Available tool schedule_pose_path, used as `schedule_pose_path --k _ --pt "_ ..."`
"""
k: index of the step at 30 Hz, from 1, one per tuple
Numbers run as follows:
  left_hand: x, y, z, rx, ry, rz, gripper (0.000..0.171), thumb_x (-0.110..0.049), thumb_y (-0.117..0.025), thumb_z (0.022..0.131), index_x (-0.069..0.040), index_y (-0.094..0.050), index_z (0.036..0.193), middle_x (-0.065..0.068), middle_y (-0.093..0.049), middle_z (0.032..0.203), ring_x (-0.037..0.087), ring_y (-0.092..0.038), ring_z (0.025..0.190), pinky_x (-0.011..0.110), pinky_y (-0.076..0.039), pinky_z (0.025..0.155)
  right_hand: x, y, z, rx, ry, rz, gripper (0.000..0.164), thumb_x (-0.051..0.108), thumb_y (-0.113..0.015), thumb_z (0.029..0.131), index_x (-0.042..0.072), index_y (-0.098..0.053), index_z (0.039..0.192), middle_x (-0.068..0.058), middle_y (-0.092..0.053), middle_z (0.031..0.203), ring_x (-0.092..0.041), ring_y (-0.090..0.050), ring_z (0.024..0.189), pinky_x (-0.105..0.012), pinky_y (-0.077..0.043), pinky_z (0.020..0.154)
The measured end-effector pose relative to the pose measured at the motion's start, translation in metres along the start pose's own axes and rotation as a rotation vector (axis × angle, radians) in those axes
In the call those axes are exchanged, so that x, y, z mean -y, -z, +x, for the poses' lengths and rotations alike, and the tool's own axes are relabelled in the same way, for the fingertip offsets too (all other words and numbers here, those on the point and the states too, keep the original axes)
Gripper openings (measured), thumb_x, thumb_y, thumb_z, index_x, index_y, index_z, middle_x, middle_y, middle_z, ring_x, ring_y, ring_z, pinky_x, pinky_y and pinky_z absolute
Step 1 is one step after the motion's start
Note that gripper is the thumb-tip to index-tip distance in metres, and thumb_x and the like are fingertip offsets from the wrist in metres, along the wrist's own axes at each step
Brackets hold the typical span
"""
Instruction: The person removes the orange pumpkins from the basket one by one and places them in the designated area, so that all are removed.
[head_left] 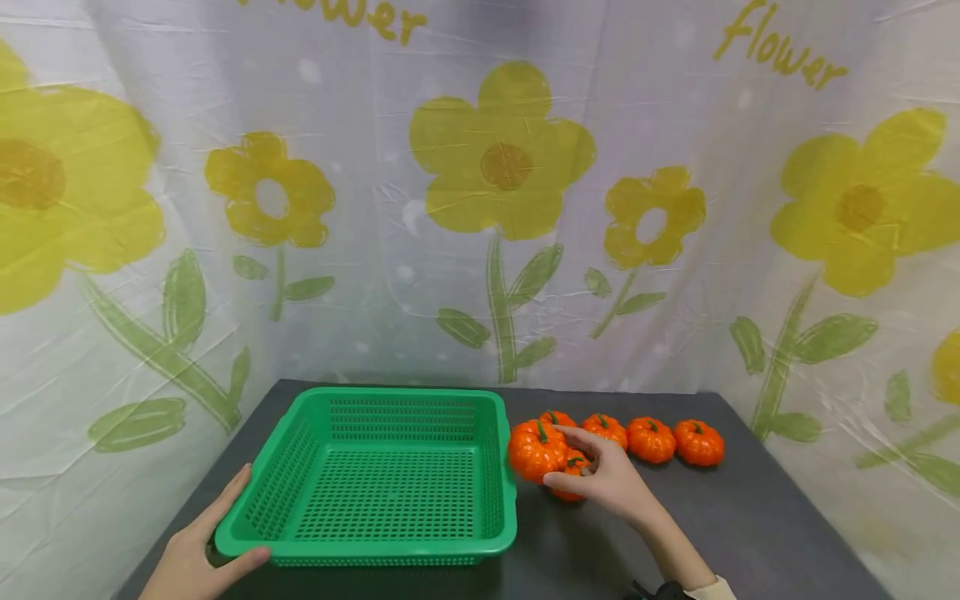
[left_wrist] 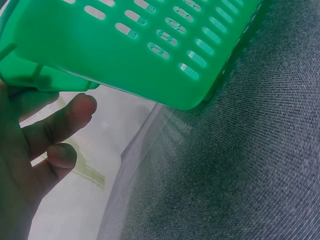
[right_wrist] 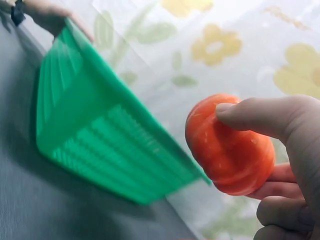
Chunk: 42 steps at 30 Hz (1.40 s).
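Note:
A small orange toy pumpkin (head_left: 537, 450) with a green stem is held in my right hand (head_left: 611, 475), pinched between thumb and fingers. It is raised beside the right rim of a green plastic basket (head_left: 393, 548). In the right wrist view my thumb presses on the side of the pumpkin (right_wrist: 227, 150). My left hand (head_left: 198, 546) holds the basket's near left corner, thumb at the front rim and fingers along the left rim. From the left wrist, the other fingers (left_wrist: 60, 125) spread loosely below the rim. The basket's slotted floor shows bare.
Behind and under my right hand are more orange pumpkins (head_left: 651, 440), several in a row toward the right and one nearer (head_left: 567, 493). The dark table (head_left: 750, 517) is enclosed by a white curtain (head_left: 360, 333) printed with yellow flowers.

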<state>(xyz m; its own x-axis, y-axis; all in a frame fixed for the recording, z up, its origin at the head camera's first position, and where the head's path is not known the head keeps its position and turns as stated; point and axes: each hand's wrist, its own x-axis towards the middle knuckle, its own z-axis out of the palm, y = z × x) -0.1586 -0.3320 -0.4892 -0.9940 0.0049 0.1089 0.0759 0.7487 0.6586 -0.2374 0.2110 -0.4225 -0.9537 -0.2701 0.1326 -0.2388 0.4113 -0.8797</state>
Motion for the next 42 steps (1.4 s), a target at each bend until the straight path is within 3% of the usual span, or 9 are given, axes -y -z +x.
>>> schedule_pose_path --k 4,7,11,16,21,29,38,42 --pt "0.001 -0.001 -0.002 0.003 0.01 -0.002 0.103 -0.042 -0.074 0.1 -0.022 -0.005 0.173 0.035 -0.024 0.167 0.067 -0.034 0.14 0.077 -0.049 0.089 -0.014 0.015 -0.008 -0.08 -0.034 -0.055 0.075 0.028 -0.091 0.086 0.006 -0.059 0.15 -0.02 -0.063 0.145 -0.005 -0.041 0.054 -0.023 -0.046 0.057" --pt "0.001 -0.001 -0.003 -0.004 0.001 0.0 0.103 -0.042 -0.074 0.1 -0.023 -0.005 0.173 0.035 -0.025 0.167 0.067 -0.035 0.14 0.077 -0.049 0.089 -0.022 0.026 -0.014 -0.14 -0.05 -0.095 0.075 0.03 -0.092 0.084 0.007 -0.062 0.148 -0.017 -0.069 0.135 -0.003 -0.043 0.055 -0.023 -0.046 0.056" --pt "0.0 -0.001 -0.003 -0.025 -0.024 0.006 0.103 -0.041 -0.075 0.099 -0.024 -0.006 0.173 0.033 -0.026 0.168 0.067 -0.035 0.14 0.079 -0.047 0.089 -0.034 0.036 -0.022 -0.217 -0.063 -0.158 0.074 0.034 -0.093 0.082 0.007 -0.064 0.145 -0.018 -0.069 0.134 -0.005 -0.03 0.049 -0.024 -0.04 0.051" --pt "-0.002 -0.001 -0.002 -0.035 -0.035 0.003 0.103 -0.04 -0.076 0.098 -0.025 -0.008 0.173 0.032 -0.027 0.168 0.066 -0.036 0.141 0.08 -0.046 0.09 -0.046 0.044 -0.034 -0.286 -0.12 -0.224 0.077 0.037 -0.092 0.083 0.007 -0.062 0.147 -0.022 -0.064 0.144 -0.005 -0.032 0.048 -0.026 -0.041 0.051" --pt "-0.002 -0.002 -0.002 -0.04 -0.033 0.004 0.103 -0.04 -0.077 0.097 -0.022 -0.009 0.173 0.032 -0.027 0.168 0.065 -0.036 0.141 0.08 -0.047 0.091 -0.053 0.05 -0.038 -0.315 -0.187 -0.193 0.079 0.038 -0.09 0.086 0.006 -0.057 0.151 -0.023 -0.064 0.144 -0.007 -0.037 0.048 -0.026 -0.046 0.053" --pt "-0.001 -0.003 -0.002 -0.045 -0.037 -0.009 0.103 -0.039 -0.077 0.098 -0.024 -0.009 0.173 0.031 -0.026 0.169 0.065 -0.036 0.142 0.08 -0.046 0.091 -0.062 0.05 -0.04 -0.307 -0.211 -0.185 0.082 0.038 -0.088 0.088 0.004 -0.054 0.154 -0.027 -0.057 0.151 -0.009 -0.039 0.047 -0.026 -0.048 0.056" --pt "0.0 -0.005 -0.002 -0.055 -0.044 -0.012 0.102 -0.038 -0.077 0.098 -0.026 -0.009 0.173 0.03 -0.027 0.169 0.064 -0.037 0.141 0.08 -0.046 0.092 -0.074 0.06 -0.053 -0.331 -0.297 -0.299 0.092 0.052 -0.084 0.089 0.0 -0.048 0.156 -0.029 -0.054 0.153 -0.016 -0.058 0.062 -0.027 -0.05 0.066" --pt "0.0 -0.004 -0.002 -0.056 -0.043 -0.006 0.102 -0.038 -0.078 0.097 -0.023 -0.011 0.173 0.03 -0.026 0.169 0.064 -0.037 0.141 0.08 -0.046 0.093 -0.088 0.059 -0.054 -0.331 -0.304 -0.393 0.094 0.058 -0.083 0.087 -0.004 -0.052 0.152 -0.031 -0.058 0.148 -0.04 -0.071 0.101 -0.047 -0.057 0.091"
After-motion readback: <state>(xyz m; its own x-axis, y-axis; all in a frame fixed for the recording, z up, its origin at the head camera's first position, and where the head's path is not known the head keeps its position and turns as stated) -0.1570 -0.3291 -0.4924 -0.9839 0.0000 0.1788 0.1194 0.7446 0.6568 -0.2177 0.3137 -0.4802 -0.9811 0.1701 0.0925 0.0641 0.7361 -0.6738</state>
